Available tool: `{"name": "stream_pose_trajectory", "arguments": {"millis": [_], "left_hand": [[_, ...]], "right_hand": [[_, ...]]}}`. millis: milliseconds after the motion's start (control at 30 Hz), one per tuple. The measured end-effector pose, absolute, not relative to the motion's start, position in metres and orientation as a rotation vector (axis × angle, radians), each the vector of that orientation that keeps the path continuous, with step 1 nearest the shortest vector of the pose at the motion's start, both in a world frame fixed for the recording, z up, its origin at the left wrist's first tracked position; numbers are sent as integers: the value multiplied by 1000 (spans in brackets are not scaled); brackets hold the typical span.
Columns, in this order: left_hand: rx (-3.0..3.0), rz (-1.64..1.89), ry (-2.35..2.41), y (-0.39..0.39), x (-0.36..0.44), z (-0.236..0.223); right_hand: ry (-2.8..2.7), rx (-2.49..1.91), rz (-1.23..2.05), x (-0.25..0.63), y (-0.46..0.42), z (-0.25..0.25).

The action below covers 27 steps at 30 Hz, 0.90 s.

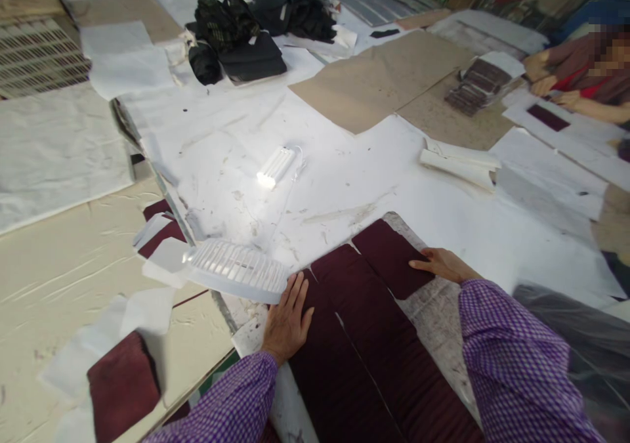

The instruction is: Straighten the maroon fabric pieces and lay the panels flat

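Observation:
Several dark maroon fabric pieces (364,325) lie side by side on the white paper-covered table (344,187) in front of me. My left hand (288,318) lies flat with fingers stretched out on the left edge of the nearest long piece, beside a white ribbed plastic tray (236,271). My right hand (445,264) rests with fingers extended on the right edge of the smaller upper maroon piece (388,256). Both sleeves are purple check.
A lit white lamp (276,166) with a cord lies mid-table. Dark folded garments (251,29) are piled at the back. Brown paper sheets (384,75), a stack of dark cut pieces (472,85) and folded white paper (460,164) lie right. Another person (585,75) works far right.

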<state>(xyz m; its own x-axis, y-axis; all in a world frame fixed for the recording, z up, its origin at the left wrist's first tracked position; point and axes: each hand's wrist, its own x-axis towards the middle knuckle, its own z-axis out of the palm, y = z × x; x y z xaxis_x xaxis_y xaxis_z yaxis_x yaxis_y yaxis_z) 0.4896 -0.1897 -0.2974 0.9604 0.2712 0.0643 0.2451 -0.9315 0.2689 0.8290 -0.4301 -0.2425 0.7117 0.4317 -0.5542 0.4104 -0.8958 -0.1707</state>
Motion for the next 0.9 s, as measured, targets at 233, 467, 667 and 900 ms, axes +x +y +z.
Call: {"name": "stream_pose_trajectory", "arguments": {"millis": [233, 467, 667, 900], "left_hand": [[2869, 144, 380, -190, 490, -298], [2881, 122, 380, -191, 489, -299], [2884, 126, 366, -191, 491, -298], [2899, 123, 376, -191, 491, -298]], "right_hand": [[-567, -2866, 1138, 821, -430, -246], [-580, -2901, 1178, 823, -428, -248], [-615, -2942, 1162, 823, -429, -250], [-638, -3045, 1109, 818, -424, -250]]}}
